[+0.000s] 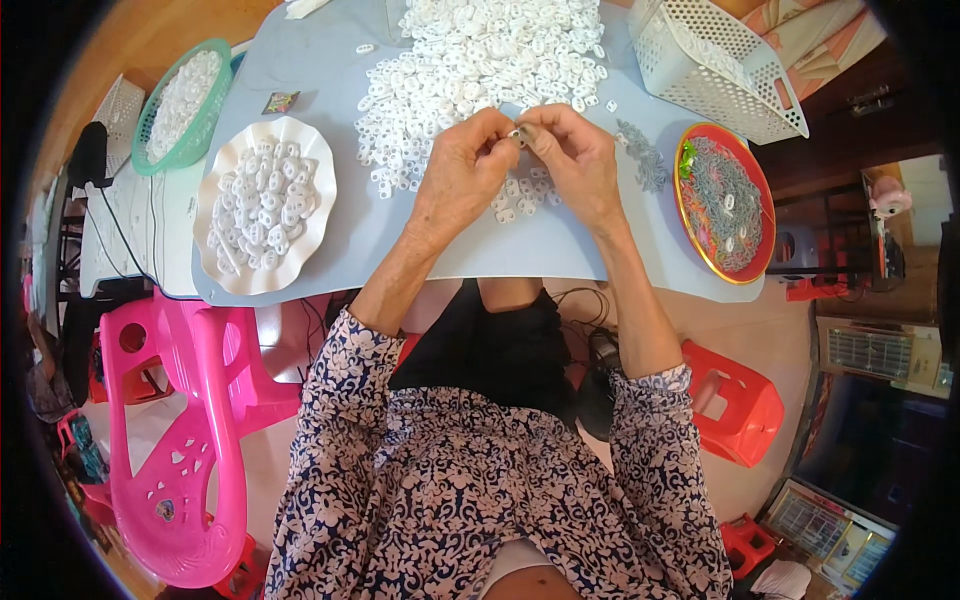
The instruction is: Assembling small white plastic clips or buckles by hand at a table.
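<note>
My left hand (462, 172) and my right hand (577, 165) meet over the middle of the table, fingers closed in a pinch. Between the fingertips is a small white plastic piece (518, 136), partly covered by the fingers. Whether a smaller part is held with it I cannot make out. Beyond the hands spreads a large heap of white plastic pieces (470, 75), oval with holes. A few loose white pieces (515, 200) lie just below the hands. To the right of my right hand lies a little pile of small grey parts (643, 155).
On the table's left stands a scalloped white dish (208, 235) of white pieces; on its right, a red plate (757, 190) of grey parts. A white perforated basket (775, 118) and a green basket (222, 105) flank the table. A pink chair (225, 440) and red stool (745, 410) are below.
</note>
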Demonstrator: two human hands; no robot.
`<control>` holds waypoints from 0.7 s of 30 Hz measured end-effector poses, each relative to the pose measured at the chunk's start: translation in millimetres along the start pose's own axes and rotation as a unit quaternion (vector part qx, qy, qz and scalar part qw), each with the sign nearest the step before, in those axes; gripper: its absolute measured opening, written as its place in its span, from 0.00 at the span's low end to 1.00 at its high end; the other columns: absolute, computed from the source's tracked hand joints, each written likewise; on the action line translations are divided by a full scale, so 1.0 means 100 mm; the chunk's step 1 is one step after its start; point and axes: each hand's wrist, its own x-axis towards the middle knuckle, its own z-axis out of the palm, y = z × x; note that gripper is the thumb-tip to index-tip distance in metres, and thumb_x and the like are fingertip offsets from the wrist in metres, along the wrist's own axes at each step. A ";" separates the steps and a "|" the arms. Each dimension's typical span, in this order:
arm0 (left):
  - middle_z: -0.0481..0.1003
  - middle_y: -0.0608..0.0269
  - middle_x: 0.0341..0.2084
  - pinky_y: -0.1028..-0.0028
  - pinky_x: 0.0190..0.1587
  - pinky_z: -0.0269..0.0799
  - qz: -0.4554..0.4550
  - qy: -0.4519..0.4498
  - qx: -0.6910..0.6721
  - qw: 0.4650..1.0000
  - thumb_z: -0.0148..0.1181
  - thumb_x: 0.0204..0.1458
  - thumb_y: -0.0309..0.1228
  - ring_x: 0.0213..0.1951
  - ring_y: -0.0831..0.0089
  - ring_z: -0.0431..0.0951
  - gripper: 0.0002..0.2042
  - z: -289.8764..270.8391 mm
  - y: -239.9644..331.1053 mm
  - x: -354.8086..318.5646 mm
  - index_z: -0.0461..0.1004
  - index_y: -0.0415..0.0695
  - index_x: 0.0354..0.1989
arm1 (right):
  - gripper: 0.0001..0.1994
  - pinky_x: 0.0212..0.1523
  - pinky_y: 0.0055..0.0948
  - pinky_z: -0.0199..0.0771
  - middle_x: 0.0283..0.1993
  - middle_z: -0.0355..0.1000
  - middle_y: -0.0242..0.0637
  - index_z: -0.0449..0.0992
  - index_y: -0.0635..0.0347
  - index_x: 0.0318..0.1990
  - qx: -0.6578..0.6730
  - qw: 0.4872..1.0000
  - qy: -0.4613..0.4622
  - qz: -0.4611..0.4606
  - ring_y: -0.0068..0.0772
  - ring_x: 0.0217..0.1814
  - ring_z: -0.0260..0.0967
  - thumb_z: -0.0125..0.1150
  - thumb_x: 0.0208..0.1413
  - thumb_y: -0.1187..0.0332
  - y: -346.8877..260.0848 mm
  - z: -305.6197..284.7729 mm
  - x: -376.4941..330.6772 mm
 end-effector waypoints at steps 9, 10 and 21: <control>0.67 0.68 0.16 0.78 0.22 0.59 -0.023 -0.014 -0.026 0.999 0.51 0.48 0.25 0.20 0.83 0.63 0.05 -0.01 0.04 0.00 0.70 0.37 0.28 | 0.04 0.23 0.14 0.60 0.23 0.68 0.24 0.74 0.63 0.33 -0.015 0.999 0.000 0.032 0.11 0.23 0.60 0.57 0.55 0.72 -0.01 0.00 0.02; 0.67 0.69 0.16 0.79 0.22 0.58 -0.021 -0.015 -0.023 0.999 0.51 0.48 0.25 0.20 0.83 0.63 0.05 -0.01 0.05 0.01 0.70 0.37 0.28 | 0.04 0.23 0.14 0.60 0.23 0.68 0.24 0.74 0.63 0.33 -0.014 1.000 -0.006 0.020 0.11 0.24 0.60 0.57 0.55 0.72 0.00 0.00 0.03; 0.67 0.69 0.17 0.79 0.22 0.57 -0.017 -0.020 -0.028 0.999 0.48 0.50 0.26 0.20 0.83 0.61 0.06 -0.03 0.04 0.01 0.70 0.37 0.28 | 0.07 0.31 0.14 0.66 0.29 0.72 0.28 0.77 0.65 0.39 0.046 0.997 -0.052 0.036 0.15 0.29 0.66 0.57 0.55 0.74 0.01 -0.07 0.02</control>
